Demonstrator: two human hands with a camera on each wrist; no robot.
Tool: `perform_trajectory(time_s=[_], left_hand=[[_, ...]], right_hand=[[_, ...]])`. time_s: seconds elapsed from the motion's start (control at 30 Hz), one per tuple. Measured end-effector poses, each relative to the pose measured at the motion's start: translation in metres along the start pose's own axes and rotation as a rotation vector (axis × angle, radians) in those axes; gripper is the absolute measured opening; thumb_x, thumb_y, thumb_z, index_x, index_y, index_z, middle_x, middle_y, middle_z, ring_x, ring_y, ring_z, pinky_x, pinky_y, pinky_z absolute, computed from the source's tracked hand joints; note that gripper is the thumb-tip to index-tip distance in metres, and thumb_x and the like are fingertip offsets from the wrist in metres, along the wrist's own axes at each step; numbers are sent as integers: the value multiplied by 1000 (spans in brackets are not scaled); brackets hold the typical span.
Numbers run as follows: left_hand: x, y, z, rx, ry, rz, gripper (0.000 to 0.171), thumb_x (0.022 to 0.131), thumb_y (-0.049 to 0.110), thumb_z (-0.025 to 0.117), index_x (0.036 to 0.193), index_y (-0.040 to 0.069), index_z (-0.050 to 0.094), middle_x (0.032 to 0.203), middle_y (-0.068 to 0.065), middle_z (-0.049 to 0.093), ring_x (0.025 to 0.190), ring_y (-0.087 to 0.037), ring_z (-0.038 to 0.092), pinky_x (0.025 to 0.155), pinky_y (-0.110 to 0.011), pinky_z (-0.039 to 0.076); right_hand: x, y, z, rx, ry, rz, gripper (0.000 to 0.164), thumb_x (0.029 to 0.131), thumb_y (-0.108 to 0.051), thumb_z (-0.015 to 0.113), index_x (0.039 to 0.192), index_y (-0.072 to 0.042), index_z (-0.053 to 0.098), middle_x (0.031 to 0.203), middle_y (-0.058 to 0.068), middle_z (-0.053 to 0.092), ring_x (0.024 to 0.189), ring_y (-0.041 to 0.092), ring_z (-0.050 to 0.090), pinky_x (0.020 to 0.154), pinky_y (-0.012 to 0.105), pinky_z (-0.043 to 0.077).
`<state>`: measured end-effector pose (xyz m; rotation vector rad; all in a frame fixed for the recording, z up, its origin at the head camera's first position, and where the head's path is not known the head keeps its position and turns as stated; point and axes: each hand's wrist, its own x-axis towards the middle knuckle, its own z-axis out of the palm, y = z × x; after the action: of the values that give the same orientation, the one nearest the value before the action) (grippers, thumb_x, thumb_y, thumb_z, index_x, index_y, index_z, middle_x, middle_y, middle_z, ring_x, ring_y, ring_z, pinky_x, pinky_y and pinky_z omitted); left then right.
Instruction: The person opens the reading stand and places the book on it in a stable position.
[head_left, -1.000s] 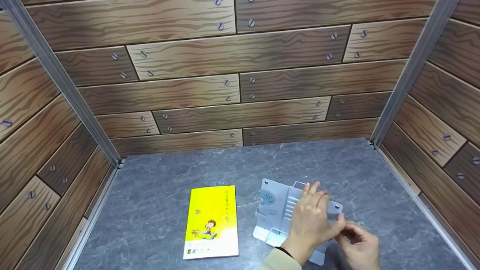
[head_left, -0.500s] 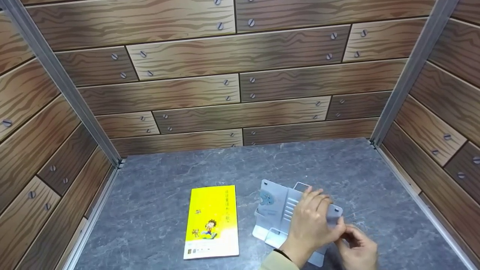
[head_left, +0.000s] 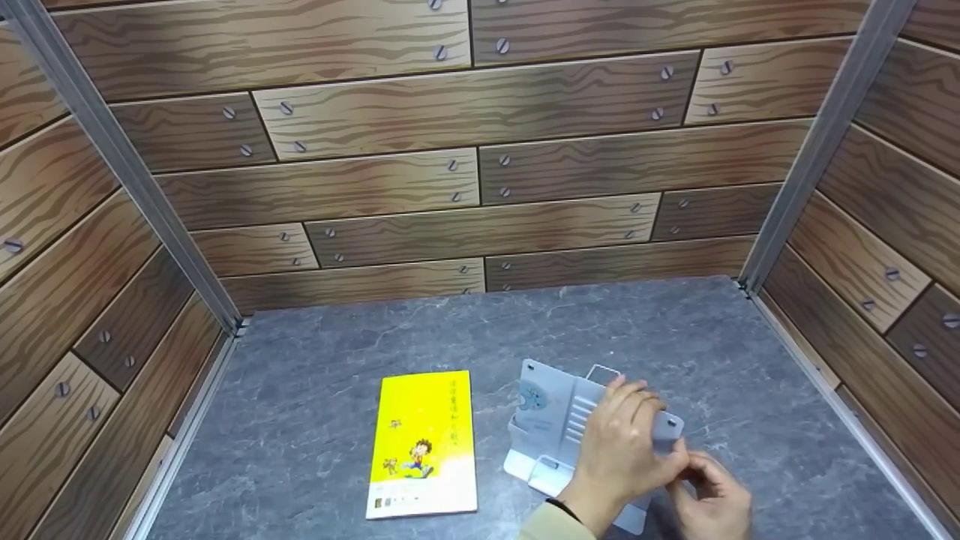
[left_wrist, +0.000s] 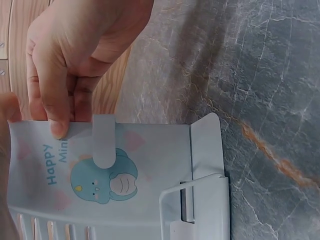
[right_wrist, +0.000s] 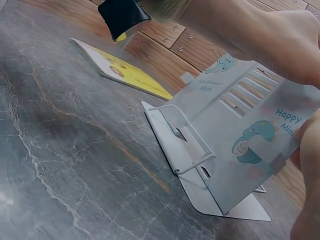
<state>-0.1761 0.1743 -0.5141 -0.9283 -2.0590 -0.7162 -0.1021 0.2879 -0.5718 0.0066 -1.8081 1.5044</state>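
A pale blue-grey metal book stand (head_left: 551, 420) with cartoon dinosaurs stands tilted back on the grey table. My left hand (head_left: 619, 442) grips the right part of its back panel, fingers reaching over the top edge, thumb by the right side. At that side edge my right hand (head_left: 712, 495) pinches the panel between thumb and fingers; in the left wrist view the thumb (left_wrist: 57, 127) presses on the printed face. Beside it a small tab (left_wrist: 104, 142) folds over the edge. A wire page holder (right_wrist: 190, 135) sits on the stand's lower ledge (right_wrist: 170, 145).
A yellow book (head_left: 424, 442) with a cartoon child on its cover lies flat to the left of the stand. Wood-patterned walls (head_left: 480, 172) with metal corner posts enclose the grey marbled table (head_left: 315, 375) at the back and sides.
The book stand's right side dips slightly toward me, and both hands shift a little with it. The right hand moves slightly left and down. The yellow book stays where it was.
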Motion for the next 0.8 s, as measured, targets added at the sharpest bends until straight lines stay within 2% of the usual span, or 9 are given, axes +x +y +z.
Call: perform_trajectory(time_s=[0.17,0.4,0.5,0.63,0.8], left_hand=[[-1,-5,-1,-50,-23,8,30,73,34,73,97,17,69,96,7,69,115,-12,59,116,-30,26],[-4,-14,-5,-153,-50,29,34,71,32,75,98,14,67,96,6,68,119,-9,55,117,-33,25],[-4,-17,-8,-144,-49,58,33,72,35,74,96,14,67,96,6,68,115,-9,57,116,-33,27],[-3,-19,-10,-120,-44,110,31,75,38,73,96,16,67,97,6,68,105,-8,59,111,-26,33],[-3,-22,-11,-108,-52,142,32,76,41,73,97,17,67,96,7,68,97,-6,58,101,-19,37]], right_hand=[[-5,-12,7,-6,7,-18,27,67,34,67,85,14,66,85,6,69,74,10,66,64,20,56],[-12,7,9,164,-27,-87,30,66,37,64,87,16,65,87,13,69,78,14,68,66,21,56],[-14,12,8,238,-53,-98,29,67,36,65,90,18,65,89,17,68,80,17,68,68,22,57],[-13,12,7,308,-69,-131,29,66,36,64,91,22,64,89,22,67,82,19,69,69,22,57],[-15,11,6,268,-71,-120,30,66,36,65,92,20,65,89,19,68,81,18,69,70,22,57]])
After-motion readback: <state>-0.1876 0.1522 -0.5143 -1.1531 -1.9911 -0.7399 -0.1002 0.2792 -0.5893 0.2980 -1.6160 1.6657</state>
